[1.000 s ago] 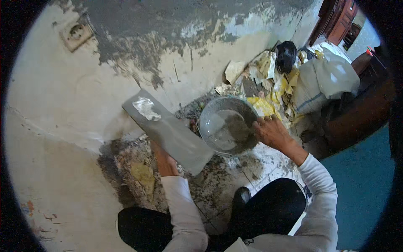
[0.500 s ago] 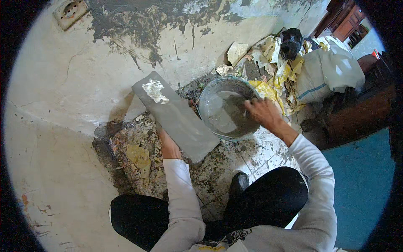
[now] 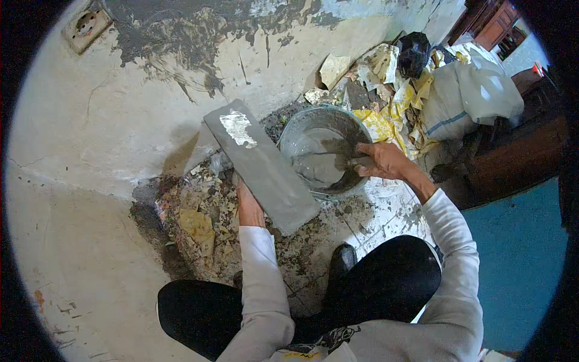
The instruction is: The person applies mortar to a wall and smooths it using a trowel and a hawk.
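Note:
My left hand (image 3: 247,204) grips a long grey board (image 3: 271,181) from beneath; it is tilted, smeared with wet grey paste and has a pale patch near its upper end. Its right edge overlaps the left side of a metal bucket (image 3: 300,123) holding grey wet mix (image 3: 313,169). My right hand (image 3: 377,160) reaches to the bucket's right inner side, fingers curled around something dark that I cannot make out.
A white wall (image 3: 90,139) with grey patches and a socket (image 3: 84,24) runs behind. Broken debris (image 3: 392,114), a black bag (image 3: 413,54) and white sacks (image 3: 452,102) lie right, beside dark wooden furniture (image 3: 500,157). Rubble (image 3: 196,229) covers tiles near my knees.
The board in my left hand has shifted right toward the bucket. My right hand has dipped into the bucket's right side, its fingers now lower along the inner wall. The view has shifted slightly.

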### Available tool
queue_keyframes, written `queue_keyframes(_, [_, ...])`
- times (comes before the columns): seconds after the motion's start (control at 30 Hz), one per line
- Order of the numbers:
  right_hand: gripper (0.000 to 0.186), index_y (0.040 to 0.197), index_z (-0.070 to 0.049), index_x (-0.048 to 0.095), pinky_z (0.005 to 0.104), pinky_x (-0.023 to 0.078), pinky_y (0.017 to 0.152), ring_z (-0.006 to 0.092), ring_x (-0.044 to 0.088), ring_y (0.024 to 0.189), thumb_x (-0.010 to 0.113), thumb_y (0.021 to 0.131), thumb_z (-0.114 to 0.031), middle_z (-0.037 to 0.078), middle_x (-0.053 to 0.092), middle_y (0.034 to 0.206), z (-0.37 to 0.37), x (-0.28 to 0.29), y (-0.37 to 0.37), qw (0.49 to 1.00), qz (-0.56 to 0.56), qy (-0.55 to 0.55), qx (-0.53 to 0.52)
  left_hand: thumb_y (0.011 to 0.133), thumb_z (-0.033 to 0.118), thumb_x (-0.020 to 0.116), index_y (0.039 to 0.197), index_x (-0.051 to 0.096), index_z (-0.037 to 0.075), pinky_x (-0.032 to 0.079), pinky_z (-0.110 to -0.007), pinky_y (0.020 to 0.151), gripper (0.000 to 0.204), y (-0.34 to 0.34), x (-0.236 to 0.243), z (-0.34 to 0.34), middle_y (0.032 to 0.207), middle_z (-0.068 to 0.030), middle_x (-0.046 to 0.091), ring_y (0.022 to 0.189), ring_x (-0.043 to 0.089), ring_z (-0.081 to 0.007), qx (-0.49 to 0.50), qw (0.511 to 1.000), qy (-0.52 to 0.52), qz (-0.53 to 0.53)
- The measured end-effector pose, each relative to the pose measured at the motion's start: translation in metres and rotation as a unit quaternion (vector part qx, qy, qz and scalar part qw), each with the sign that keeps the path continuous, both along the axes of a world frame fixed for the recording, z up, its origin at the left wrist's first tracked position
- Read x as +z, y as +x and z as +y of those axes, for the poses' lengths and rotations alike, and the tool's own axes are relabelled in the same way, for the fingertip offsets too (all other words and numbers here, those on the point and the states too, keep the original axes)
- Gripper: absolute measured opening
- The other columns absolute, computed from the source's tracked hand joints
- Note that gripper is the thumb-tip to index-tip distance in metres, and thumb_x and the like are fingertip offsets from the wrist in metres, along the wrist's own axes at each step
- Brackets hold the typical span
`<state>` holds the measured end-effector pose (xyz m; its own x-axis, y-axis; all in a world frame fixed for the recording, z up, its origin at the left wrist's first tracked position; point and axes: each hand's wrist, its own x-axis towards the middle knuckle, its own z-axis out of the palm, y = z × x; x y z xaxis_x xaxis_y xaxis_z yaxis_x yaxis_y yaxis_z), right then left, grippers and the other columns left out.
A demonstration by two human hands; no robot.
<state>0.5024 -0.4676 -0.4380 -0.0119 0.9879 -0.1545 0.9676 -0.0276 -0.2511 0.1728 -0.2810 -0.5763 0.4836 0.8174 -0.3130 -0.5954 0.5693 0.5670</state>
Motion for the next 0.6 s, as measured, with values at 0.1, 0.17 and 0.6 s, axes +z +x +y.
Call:
queue_keyframes(0.1, [0.062, 0.127, -0.01, 0.061, 0.0513, 0.054, 0.084, 0.0437, 0.069, 0.099, 0.077, 0.085, -0.052, 0.02, 0.074, 0.103, -0.006, 0.005, 0.001, 0.995, 0.085, -0.031, -0.047, 0.106, 0.035, 0.058, 0.139, 0.058, 0.007, 0.059, -0.036, 0.091, 0.042, 0.007, 0.007, -0.008, 0.125, -0.0091, 0.068, 0.109, 0.069, -0.0233, 0.008, 1.0, 0.017, -0.019])
queue_keyframes(0.17, [0.058, 0.125, -0.008, 0.062, 0.0492, 0.054, 0.084, 0.042, 0.07, 0.098, 0.079, 0.084, -0.045, 0.02, 0.073, 0.104, -0.015, 0.009, 0.001, 0.992, 0.091, -0.044, -0.075, 0.106, 0.035, 0.058, 0.137, 0.059, 0.007, 0.059, -0.036, 0.089, 0.042, 0.012, 0.015, -0.017, 0.124, -0.009, 0.069, 0.107, 0.07, -0.0235, 0.023, 0.999, 0.027, 0.019])
queue_keyframes(0.6, [0.046, 0.117, -0.004, 0.067, 0.0422, 0.055, 0.084, 0.0333, 0.072, 0.091, 0.079, 0.083, -0.034, 0.019, 0.073, 0.101, -0.06, 0.035, -0.01, 0.97, 0.107, 0.038, -0.217, 0.107, 0.04, 0.056, 0.134, 0.061, 0.007, 0.059, -0.04, 0.09, 0.044, 0.027, -0.008, -0.013, 0.122, -0.0107, 0.069, 0.106, 0.068, -0.0262, -0.008, 0.997, -0.036, 0.067])
